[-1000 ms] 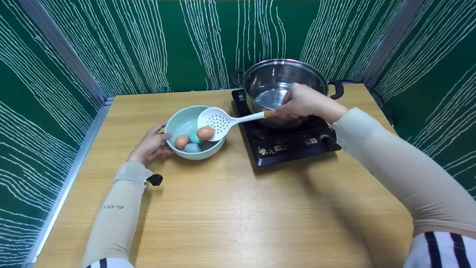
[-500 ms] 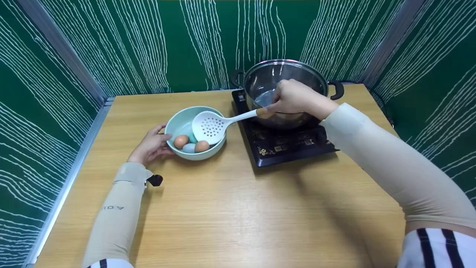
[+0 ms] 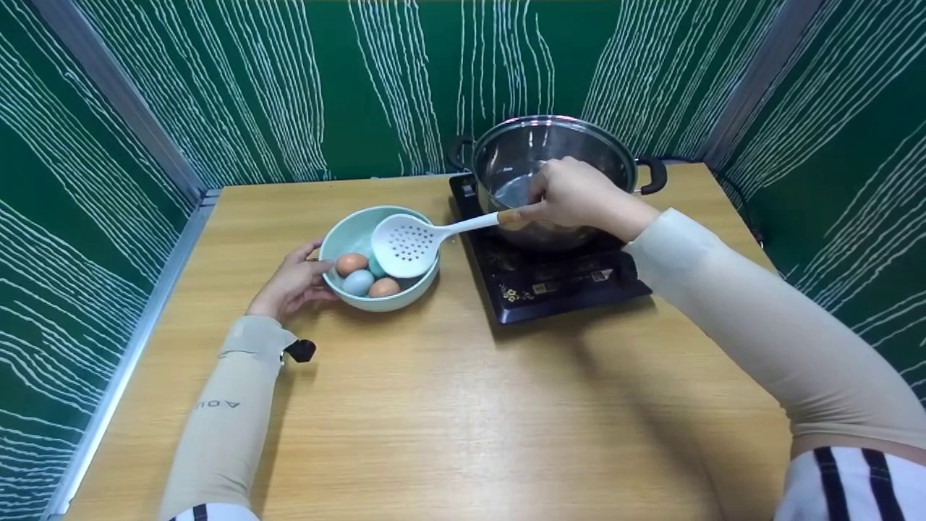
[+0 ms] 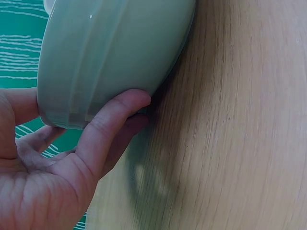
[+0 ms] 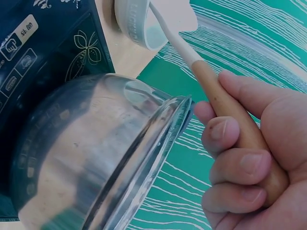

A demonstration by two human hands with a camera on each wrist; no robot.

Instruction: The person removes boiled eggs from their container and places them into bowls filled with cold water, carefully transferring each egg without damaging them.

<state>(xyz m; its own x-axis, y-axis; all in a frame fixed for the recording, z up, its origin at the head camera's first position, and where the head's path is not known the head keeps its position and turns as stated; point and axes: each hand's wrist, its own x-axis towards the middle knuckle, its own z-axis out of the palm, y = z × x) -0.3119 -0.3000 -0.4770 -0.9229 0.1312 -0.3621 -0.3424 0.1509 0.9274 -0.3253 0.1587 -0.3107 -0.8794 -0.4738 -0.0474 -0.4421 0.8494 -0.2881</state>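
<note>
My right hand (image 3: pixel 575 194) grips the wooden handle (image 5: pixel 228 110) of a white skimmer (image 3: pixel 406 246), fingers curled round it in the right wrist view. The skimmer's perforated head, with nothing on it, is inside the pale green bowl (image 3: pixel 347 231). Two brown eggs, one at the left (image 3: pixel 352 263) and one at the front (image 3: pixel 384 287), lie in the bowl with a pale blue egg (image 3: pixel 358 282). Part of a turquoise egg (image 3: pixel 375 266) shows beside the skimmer head. My left hand (image 3: pixel 293 282) holds the bowl's left side, thumb at the rim, fingers against the outer wall (image 4: pixel 120 48).
A steel pot (image 3: pixel 499 195) with black handles stands on a black induction cooker (image 3: pixel 521 304), right of the bowl. My right hand is over the pot's near rim. The wooden table (image 3: pixel 463 405) ends at green walls with white lines (image 3: pixel 405 87).
The skimmer has moved slightly left and down into the bowl. The brown egg that was on its edge has rolled off to the bowl's front. My left hand stays on the bowl.
</note>
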